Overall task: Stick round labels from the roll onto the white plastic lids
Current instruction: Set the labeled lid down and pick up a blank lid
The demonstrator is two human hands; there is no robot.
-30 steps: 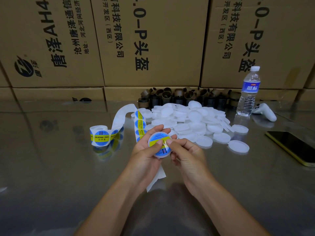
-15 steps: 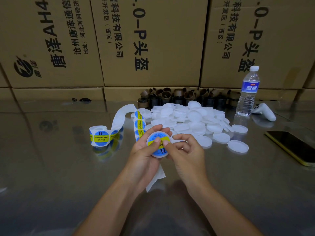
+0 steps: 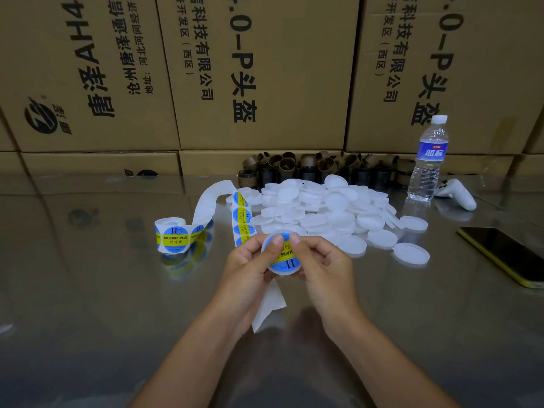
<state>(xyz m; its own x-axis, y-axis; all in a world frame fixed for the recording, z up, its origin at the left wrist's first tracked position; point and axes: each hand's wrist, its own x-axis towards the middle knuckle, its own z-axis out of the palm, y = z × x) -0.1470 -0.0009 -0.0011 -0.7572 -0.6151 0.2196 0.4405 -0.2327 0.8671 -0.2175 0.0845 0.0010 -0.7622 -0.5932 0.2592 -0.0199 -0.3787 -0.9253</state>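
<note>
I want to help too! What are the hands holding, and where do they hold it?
A labelled white lid, held by its rim between the left hand and right hand, thumbs pressing its label.

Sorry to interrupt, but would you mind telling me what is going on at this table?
A person is sticking round labels onto white plastic lids. Both hands, the left hand and the right hand, hold one lid above the table, thumbs pressing a blue and yellow label onto it. The label roll lies to the left, its strip trailing toward the hands. A pile of unlabelled lids waits behind, with a water bottle and a phone to the right.
</note>
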